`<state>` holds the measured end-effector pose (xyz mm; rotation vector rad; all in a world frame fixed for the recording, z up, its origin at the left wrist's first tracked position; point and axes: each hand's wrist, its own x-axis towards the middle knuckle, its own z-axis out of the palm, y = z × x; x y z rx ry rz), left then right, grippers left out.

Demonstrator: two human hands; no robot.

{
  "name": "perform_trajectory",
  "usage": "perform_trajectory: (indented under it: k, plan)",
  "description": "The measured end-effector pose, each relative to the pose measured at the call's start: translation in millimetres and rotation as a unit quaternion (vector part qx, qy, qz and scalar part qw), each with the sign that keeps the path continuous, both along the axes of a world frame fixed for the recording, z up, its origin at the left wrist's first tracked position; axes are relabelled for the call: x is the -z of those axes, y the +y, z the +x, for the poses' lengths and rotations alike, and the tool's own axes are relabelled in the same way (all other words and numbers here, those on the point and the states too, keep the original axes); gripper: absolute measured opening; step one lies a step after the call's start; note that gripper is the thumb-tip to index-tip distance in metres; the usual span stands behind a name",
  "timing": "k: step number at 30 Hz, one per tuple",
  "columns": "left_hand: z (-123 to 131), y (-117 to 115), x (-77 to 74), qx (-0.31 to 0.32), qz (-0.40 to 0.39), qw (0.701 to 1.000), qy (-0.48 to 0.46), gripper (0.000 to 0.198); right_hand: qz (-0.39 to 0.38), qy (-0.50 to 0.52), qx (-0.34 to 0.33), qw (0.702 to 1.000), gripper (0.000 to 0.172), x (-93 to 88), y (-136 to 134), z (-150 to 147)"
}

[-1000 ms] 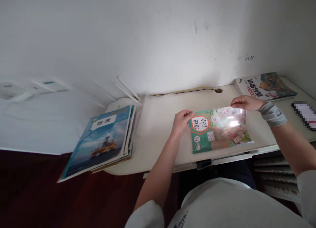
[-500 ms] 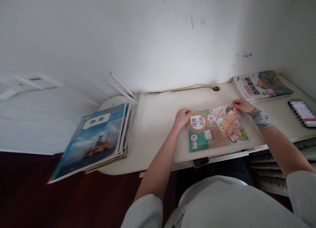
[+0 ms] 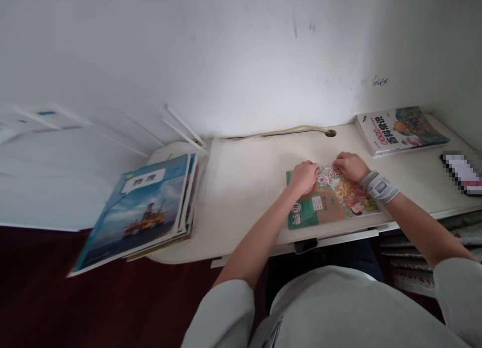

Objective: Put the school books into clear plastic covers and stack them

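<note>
A textbook (image 3: 329, 205) with a green and brown cover, an orange curve and colourful cartoon figures lies flat on the white desk (image 3: 241, 187) in front of me. Over its upper left part, hiding much of the title, my left hand (image 3: 304, 177) is closed, fingers curled at the top edge. My right hand (image 3: 351, 166), with a grey band on the wrist, is closed on the same edge further right. Between the hands a short stretch of the cover's top shows, looking glossy. The fingertips are partly hidden.
A stack of books, a blue physics textbook (image 3: 131, 212) on top, overhangs the desk's left end. At the back right lies a thick book pile (image 3: 399, 131), with a phone (image 3: 461, 172) nearer. A yellow cable (image 3: 301, 129) runs along the wall into a hole.
Both hands have slid inward along the textbook's top edge, from its two upper corners toward each other. The textbook stays in nearly the same place.
</note>
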<state>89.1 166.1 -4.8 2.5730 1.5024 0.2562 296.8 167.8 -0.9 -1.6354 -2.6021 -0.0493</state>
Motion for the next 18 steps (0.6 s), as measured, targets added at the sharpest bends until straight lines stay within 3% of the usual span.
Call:
perform_trajectory:
  k: [3,11,15,18]
  plan:
    - [11,3,1.2,0.006,-0.005,1.0,-0.007,0.029,-0.009,-0.004,-0.071,0.997,0.032,5.5,-8,-20]
    - [15,-1,-1.7,0.002,-0.008,1.0,0.002,0.028,0.044,-0.039,-0.062,0.996,0.032,6.4,-18,-31]
    - [16,-1,-2.8,-0.004,-0.012,1.0,0.002,0.025,0.079,-0.053,-0.075,0.993,0.031,-7.1,-63,-41]
    - [16,0,-0.3,-0.007,-0.012,1.0,-0.006,0.024,0.077,-0.053,-0.131,0.987,0.025,-12.2,-110,-42]
